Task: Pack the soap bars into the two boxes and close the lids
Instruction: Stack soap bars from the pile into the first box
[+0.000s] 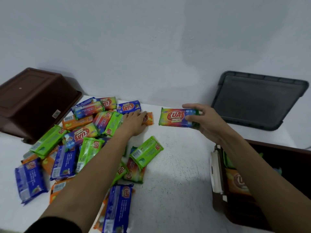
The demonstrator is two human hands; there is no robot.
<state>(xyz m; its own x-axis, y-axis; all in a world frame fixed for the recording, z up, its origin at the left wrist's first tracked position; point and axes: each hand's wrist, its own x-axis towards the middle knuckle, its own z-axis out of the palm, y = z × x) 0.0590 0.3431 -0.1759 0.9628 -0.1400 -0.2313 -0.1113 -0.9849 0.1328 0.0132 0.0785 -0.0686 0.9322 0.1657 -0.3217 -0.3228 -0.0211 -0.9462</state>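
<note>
1. The rainbow soap bar (175, 117) sits beyond and left of the open brown box (218, 175) and is held only by its right end. On a slick wrapper, such an end-hold could let the bar tip and slip out on the way to the box.
2. The box already holds bars. One dropped in carelessly could wedge on edge and later stop the grey lid (257, 100), which leans beyond the box, from seating.
3. Right hand (207, 121): the grip is partly closed, thumb and fingers curled round the rainbow bar's end.
4. Left hand (134, 121): the grip is open, fingers flat on an orange soap bar (149, 118), well left of the box at the edge of the pile of soap bars (80, 140) on the surface.
</note>
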